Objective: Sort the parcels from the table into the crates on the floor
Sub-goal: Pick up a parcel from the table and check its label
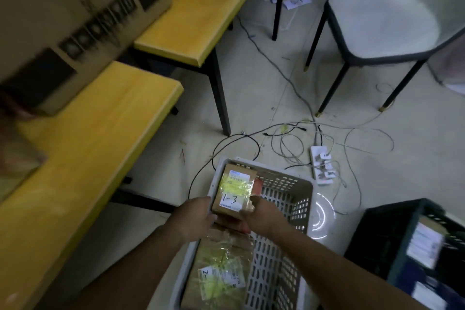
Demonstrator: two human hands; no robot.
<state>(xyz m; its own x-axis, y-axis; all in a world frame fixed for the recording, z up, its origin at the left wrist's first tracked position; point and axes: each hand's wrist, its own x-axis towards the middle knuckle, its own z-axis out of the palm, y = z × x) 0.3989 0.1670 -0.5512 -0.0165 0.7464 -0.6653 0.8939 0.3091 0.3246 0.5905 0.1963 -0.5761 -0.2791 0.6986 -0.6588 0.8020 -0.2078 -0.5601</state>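
A small brown parcel (232,190) with a label marked "1-3" hangs over the white slotted crate (281,254) on the floor. My left hand (193,219) grips its near left edge and my right hand (261,216) grips its near right edge. Below it in the crate lies a larger brown parcel (221,272) with a label starting with "2". A red item (257,187) shows at the crate's far end. At the right stands a dark crate (372,234) with labelled parcels inside.
Two yellow tables (100,138) fill the left side, with a large cardboard box (75,20) on them. A white power strip (322,163) and tangled cables lie on the floor beyond the crate. A grey chair (377,25) stands at the back right.
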